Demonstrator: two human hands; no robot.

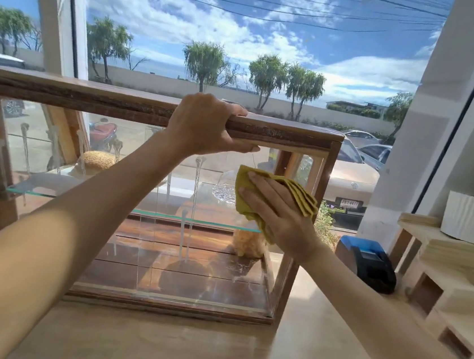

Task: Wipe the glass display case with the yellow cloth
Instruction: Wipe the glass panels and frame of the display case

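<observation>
A wood-framed glass display case (293, 292) stands on the counter before me, its front pane streaked with white foam runs. My left hand (203, 125) grips the wooden top edge of the case, fingers over the top and thumb underneath. My right hand (279, 213) lies flat on the folded yellow cloth (301, 197), pressing it against the upper right part of the front glass. Inside the case are a glass shelf, round pastries and a clear glass dome.
A black and blue card terminal (368, 263) sits on the counter right of the case. Pale wooden stepped shelves (453, 289) with a white ribbed pot (473, 218) stand at the far right. Behind the case is a large window onto a street with parked cars.
</observation>
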